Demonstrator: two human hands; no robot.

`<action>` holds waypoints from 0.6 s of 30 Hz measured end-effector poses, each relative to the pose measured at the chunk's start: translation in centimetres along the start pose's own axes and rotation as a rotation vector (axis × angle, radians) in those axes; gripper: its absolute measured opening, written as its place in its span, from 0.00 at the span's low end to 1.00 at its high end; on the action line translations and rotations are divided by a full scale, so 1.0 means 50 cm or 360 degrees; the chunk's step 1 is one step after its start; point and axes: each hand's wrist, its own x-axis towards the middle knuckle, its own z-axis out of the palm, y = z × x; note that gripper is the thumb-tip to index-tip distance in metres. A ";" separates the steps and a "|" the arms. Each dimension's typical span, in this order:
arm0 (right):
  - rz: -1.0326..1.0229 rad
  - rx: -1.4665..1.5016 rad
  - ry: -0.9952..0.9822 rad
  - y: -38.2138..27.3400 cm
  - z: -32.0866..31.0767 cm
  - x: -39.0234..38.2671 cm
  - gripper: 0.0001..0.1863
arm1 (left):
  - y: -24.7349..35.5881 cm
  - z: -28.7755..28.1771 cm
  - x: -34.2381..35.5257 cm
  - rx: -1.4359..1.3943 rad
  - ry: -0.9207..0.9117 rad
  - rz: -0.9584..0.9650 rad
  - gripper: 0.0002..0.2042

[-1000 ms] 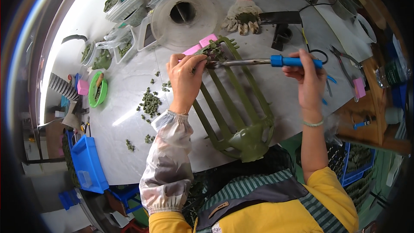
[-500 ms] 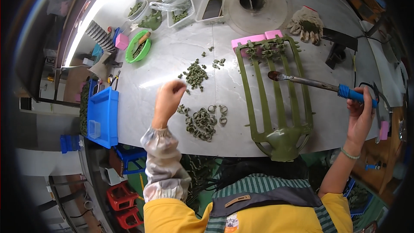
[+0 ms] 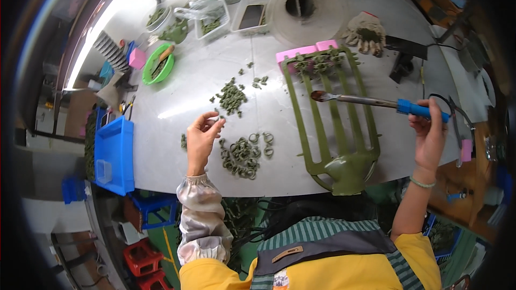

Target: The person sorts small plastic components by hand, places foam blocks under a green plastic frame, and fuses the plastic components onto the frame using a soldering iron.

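My right hand (image 3: pixel 430 137) is closed around the blue handle of a soldering iron (image 3: pixel 371 101) with a long metal shaft and a flat, brown-stained tip. The iron reaches left over a green wax-like frame (image 3: pixel 348 169) with long parallel bars and a rounded cup at its near end. Small toothed green parts (image 3: pixel 321 64) sit along the frame's far end, by pink blocks (image 3: pixel 298 53). My left hand (image 3: pixel 201 138) pinches a small green piece (image 3: pixel 216 117) between thumb and fingertips. Just beyond it lies a pile of small green pieces (image 3: pixel 232 96); nearer me are green rings (image 3: pixel 241 157).
A green bowl (image 3: pixel 167 71) stands at the far left, above a blue tray (image 3: pixel 129 156) on the table's left edge. Along the back are a clear round lid-like cover (image 3: pixel 333 16), plastic tubs (image 3: pixel 224 31) and stained work gloves (image 3: pixel 352 37). A black stand (image 3: pixel 402 70) is at right.
My left hand has drawn back toward me from the pile, with a small piece now showing at its fingertips. The soldering iron has moved slightly left over the frame. The whole view has shifted.
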 end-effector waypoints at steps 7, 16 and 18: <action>-0.0038 0.0057 -0.0010 -0.001 0.029 -0.004 0.15 | 0.175 0.176 0.030 -0.0491 -0.0606 0.0175 0.12; -0.0046 0.0141 -0.0004 0.037 0.047 0.015 0.15 | 0.227 0.313 0.069 0.0038 -0.0247 0.0973 0.08; -0.0031 0.0142 -0.0018 0.043 0.055 0.017 0.15 | 0.225 0.321 0.084 0.0273 -0.0128 0.1225 0.08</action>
